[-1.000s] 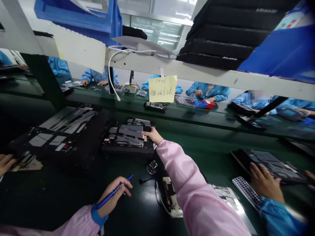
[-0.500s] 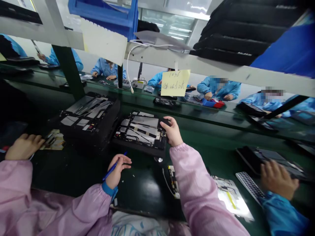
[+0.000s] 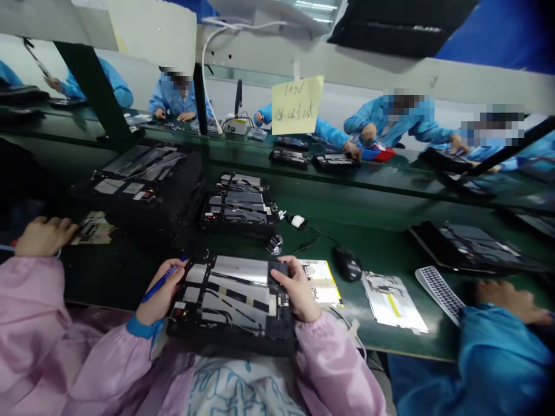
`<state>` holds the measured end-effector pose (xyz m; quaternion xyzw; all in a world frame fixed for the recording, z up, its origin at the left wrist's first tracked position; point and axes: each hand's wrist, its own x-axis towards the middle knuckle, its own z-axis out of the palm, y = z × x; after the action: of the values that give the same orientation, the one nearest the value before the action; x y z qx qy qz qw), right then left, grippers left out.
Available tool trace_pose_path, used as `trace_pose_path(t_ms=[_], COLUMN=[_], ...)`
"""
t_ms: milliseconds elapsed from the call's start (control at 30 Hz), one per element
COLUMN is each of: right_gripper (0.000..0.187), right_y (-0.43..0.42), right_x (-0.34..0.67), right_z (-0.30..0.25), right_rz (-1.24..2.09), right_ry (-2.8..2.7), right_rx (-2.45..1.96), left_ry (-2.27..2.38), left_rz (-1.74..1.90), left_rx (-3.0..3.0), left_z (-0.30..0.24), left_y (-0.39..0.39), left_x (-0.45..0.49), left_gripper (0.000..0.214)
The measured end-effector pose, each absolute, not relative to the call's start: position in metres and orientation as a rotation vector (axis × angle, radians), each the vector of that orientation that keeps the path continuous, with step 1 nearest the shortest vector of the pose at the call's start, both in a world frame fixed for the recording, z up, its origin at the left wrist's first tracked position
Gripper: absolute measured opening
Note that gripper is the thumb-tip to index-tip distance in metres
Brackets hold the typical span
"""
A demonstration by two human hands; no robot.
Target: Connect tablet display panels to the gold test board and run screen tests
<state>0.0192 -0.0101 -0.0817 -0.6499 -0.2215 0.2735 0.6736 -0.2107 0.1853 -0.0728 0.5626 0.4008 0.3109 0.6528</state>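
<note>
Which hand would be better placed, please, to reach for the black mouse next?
Probably the right hand: it grips the opened device's right side, nearer the black mouse, while the left hand, farther off, also holds a blue pen.

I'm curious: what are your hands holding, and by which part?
Left hand and right hand hold a black gadget by opposite sides; the left also has a pen.
</note>
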Motion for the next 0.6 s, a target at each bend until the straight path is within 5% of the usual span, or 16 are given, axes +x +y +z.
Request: trace_pose_path(t_ms=[133,367,600], right_gripper=[0.044,0.100,0.041], right_y=[-0.005,-0.025,-0.021], right_x=[0.004,-0.034,-0.034], right_z=[-0.101,-0.114,-0.116], right_rz=[0.493,0.252,0.219], right_ry=[-0.687,-1.222,-1.310], right_rx=[-1.616,-2.031,-2.020], left_ry=[1.000,1.002,1.053], left_rz=[0.709,0.585,0.497], left_rx=[1.565,1.795,1.899], left_z=[-0.080,-0.069,-0.063], left_y=[0.189,0.178,0.189], left_x=[-0.223,-0.226,-0.221], left_gripper=[0.039,0.034,0.034])
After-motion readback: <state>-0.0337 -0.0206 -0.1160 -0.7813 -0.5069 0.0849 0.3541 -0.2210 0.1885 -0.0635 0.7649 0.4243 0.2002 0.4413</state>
